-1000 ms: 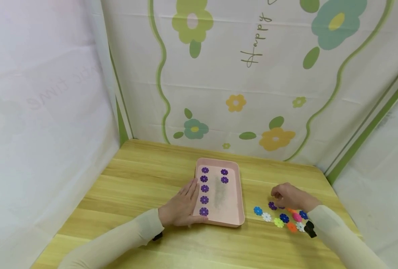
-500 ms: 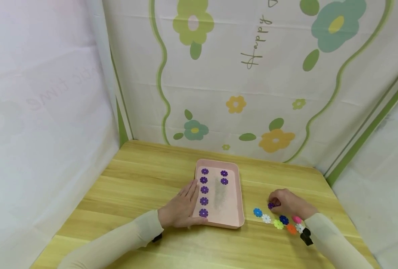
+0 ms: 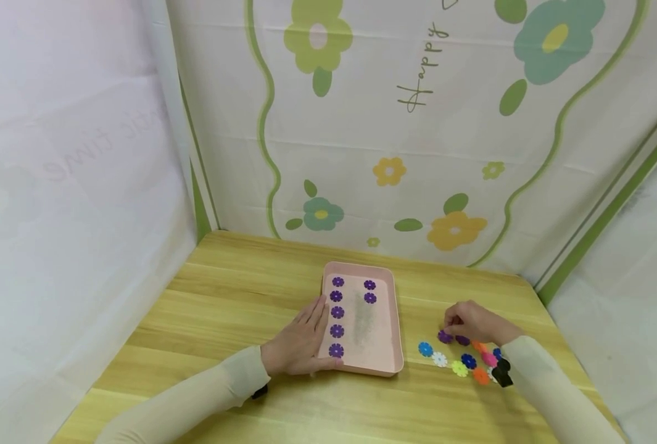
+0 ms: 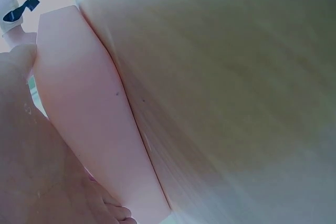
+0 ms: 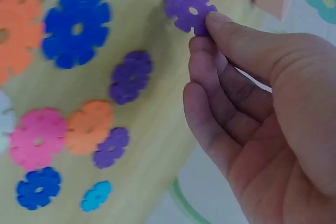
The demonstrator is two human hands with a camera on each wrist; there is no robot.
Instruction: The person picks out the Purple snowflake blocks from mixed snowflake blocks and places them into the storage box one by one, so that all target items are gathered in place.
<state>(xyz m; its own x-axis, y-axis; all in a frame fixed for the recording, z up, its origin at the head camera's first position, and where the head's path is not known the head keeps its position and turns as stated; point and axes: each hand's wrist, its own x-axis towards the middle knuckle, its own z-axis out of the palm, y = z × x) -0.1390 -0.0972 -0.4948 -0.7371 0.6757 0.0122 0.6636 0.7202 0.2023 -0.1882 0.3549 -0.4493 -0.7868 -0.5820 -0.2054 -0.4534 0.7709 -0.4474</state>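
My right hand (image 3: 477,322) pinches a purple snowflake disc (image 5: 181,4) by its edge between thumb and index finger, right of the pink tray (image 3: 374,361). In the right wrist view the other fingers curl below the disc. Straight-fingered, my left hand (image 3: 300,339) rests along the tray's left edge, with the thumb at its near corner. The left wrist view shows that hand against the tray's side wall (image 4: 89,87). Inside the tray, several purple discs (image 3: 337,312) form a left column, and two purple discs (image 3: 370,298) lie at the upper right.
Loose discs lie on the wooden table (image 3: 239,296) under and before my right hand: light blue (image 3: 425,349), white (image 3: 439,359), yellow-green (image 3: 459,369), dark blue (image 3: 469,361), orange (image 3: 480,376), pink (image 3: 489,359) and more purple (image 5: 131,77). Printed cloth walls (image 3: 356,135) enclose the table.
My right hand went down among the loose discs, took a purple one and has risen slightly with it, uncovering other discs. My left hand and the tray have stayed put.
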